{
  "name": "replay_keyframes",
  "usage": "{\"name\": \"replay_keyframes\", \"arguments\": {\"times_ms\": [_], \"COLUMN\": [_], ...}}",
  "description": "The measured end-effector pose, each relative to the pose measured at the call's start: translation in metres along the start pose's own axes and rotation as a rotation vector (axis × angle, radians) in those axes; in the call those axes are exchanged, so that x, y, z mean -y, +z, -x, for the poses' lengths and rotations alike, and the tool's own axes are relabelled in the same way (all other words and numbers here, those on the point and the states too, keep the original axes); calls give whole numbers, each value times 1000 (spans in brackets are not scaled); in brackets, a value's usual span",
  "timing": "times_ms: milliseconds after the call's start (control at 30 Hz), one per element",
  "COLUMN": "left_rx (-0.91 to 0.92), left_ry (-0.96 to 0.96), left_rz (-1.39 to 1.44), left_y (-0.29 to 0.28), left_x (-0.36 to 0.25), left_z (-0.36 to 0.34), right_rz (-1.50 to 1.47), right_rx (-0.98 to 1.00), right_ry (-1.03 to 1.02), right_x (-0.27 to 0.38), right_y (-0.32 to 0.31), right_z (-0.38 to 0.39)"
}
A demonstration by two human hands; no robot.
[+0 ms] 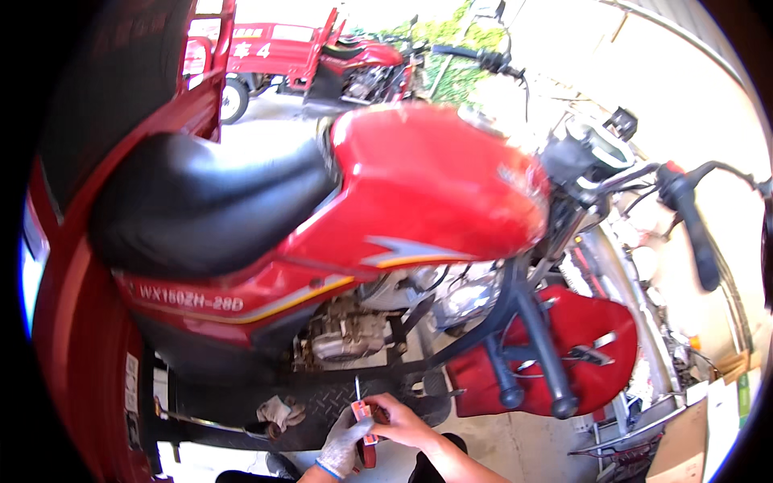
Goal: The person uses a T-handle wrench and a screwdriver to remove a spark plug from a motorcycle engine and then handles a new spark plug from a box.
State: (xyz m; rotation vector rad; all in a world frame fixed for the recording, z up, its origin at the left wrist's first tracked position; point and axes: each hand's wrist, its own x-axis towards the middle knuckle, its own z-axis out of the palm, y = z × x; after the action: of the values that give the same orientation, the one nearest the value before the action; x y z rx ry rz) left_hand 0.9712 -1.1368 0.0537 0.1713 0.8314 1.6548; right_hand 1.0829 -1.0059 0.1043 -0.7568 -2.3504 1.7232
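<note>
My left hand [341, 444], in a whitish work glove with a blue cuff edge, is closed round a screwdriver-like tool [361, 412]. A thin metal shaft points up and away from its orange-and-white body, and a red part shows below. My bare right hand [400, 423] comes in from the right, its fingers closed against the same tool. Both hands are low in front of the black footboard [217, 398] of a red motor tricycle. To their left on that board lies a crumpled, soiled grey cloth or glove [282, 411].
Above my hands are the engine [346, 334], red fuel tank [435, 185] and black seat [217, 205]. A red front mudguard [596, 330] and dark frame tubes [543, 354] stand to the right. Cardboard [680, 443] lies at lower right. Another red tricycle [362, 64] stands behind.
</note>
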Motion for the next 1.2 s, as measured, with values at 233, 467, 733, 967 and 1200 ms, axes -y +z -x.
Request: {"name": "replay_keyframes", "arguments": {"times_ms": [233, 467, 733, 967, 1200], "left_rx": [-4, -161, -297, -203, 404], "left_ry": [-159, -262, -185, -176, 334], "left_rz": [-103, -244, -54, -506, -1175], "left_y": [-15, 5, 89, 65, -6], "left_x": [-17, -41, -149, -145, -118], "left_z": [1, 155, 278, 330, 263], "right_rz": [-188, 481, 482, 642, 488], "right_rx": [185, 279, 87, 463, -166], "right_ry": [247, 157, 608, 976, 986], "right_x": [52, -23, -118, 43, 139], "right_y": [-4, 81, 154, -86, -291], "right_z": [-5, -65, -29, 261, 435]}}
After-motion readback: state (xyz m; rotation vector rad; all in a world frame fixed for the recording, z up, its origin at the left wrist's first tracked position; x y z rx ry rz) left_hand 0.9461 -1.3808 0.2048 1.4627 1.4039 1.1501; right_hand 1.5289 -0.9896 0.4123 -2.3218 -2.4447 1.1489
